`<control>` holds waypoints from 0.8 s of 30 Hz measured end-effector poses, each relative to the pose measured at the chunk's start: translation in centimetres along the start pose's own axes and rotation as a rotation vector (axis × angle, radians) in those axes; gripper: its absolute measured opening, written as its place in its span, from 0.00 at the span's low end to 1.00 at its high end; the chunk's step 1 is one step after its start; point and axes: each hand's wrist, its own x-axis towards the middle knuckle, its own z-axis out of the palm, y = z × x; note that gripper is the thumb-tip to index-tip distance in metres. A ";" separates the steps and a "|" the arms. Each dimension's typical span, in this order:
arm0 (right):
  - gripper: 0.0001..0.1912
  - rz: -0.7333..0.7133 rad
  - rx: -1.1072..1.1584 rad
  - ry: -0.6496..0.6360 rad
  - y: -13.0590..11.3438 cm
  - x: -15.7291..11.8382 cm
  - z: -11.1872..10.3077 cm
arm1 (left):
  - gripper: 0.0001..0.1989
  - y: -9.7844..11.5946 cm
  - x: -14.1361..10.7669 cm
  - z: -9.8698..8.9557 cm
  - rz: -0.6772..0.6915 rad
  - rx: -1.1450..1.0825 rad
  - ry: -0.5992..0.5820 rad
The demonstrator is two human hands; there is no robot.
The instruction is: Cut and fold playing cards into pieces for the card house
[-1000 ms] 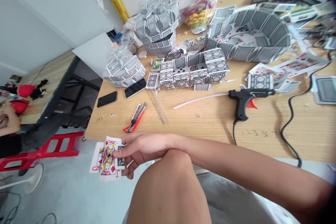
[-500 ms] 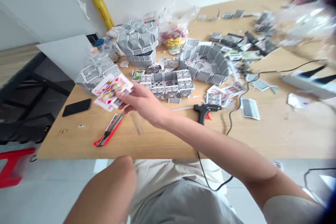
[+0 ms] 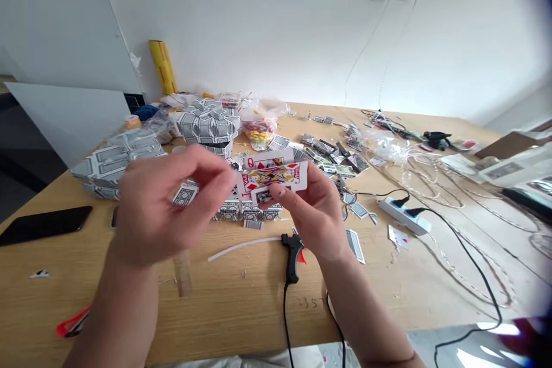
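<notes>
Toward the back of the table, a clear plastic bag held red and yellow pieces, beside a lidded card box with a dark gap under its lid, while a low card box stood partly hidden behind the hands, so its contents could not be made out. The right hand pinched several playing cards between thumb and fingers, holding them above the table in front of that low box. The left hand, blurred, was curled with thumb and forefinger drawn nearly together just beside the cards' left end; whether it touched them, I couldn't tell.
</notes>
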 end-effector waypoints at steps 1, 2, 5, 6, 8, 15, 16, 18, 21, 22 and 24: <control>0.10 0.002 -0.008 0.003 0.1 0.0 -0.1 | 0.05 -0.7 0.5 0.6 0.008 0.004 0.004; 0.10 0.000 -0.017 0.007 0.2 0.1 -0.3 | 0.16 -1.2 0.8 1.2 -0.012 -0.035 -0.036; 0.09 0.000 -0.037 0.022 0.5 0.3 -0.5 | 0.36 -2.1 1.2 2.4 -0.031 -0.137 -0.177; 0.09 0.004 -0.039 0.026 0.5 0.3 -0.6 | 0.36 -2.1 1.1 2.6 -0.038 -0.148 -0.208; 0.10 0.014 -0.042 0.037 0.5 0.4 -0.6 | 0.30 -2.0 0.9 2.7 -0.067 -0.151 -0.243; 0.12 -0.018 -0.146 0.050 -0.3 0.7 -1.1 | 0.25 -2.3 1.0 2.9 -0.190 -0.218 -0.316; 0.13 -0.044 -0.151 0.056 -0.5 0.7 -1.3 | 0.25 -2.5 1.0 3.0 -0.205 -0.220 -0.328; 0.15 -0.083 -0.175 0.060 -0.6 0.8 -1.6 | 0.25 -2.6 1.0 3.2 -0.228 -0.228 -0.344; 0.14 -0.120 -0.226 0.062 -0.5 0.7 -2.0 | 0.23 -2.5 1.0 3.6 -0.241 -0.229 -0.345; 0.13 -0.128 -0.236 0.060 -0.5 0.7 -2.1 | 0.20 -2.5 0.9 3.7 -0.246 -0.233 -0.339; 0.10 -0.139 -0.252 0.059 -0.3 0.6 -2.2 | 0.15 -2.4 0.9 4.0 -0.261 -0.248 -0.324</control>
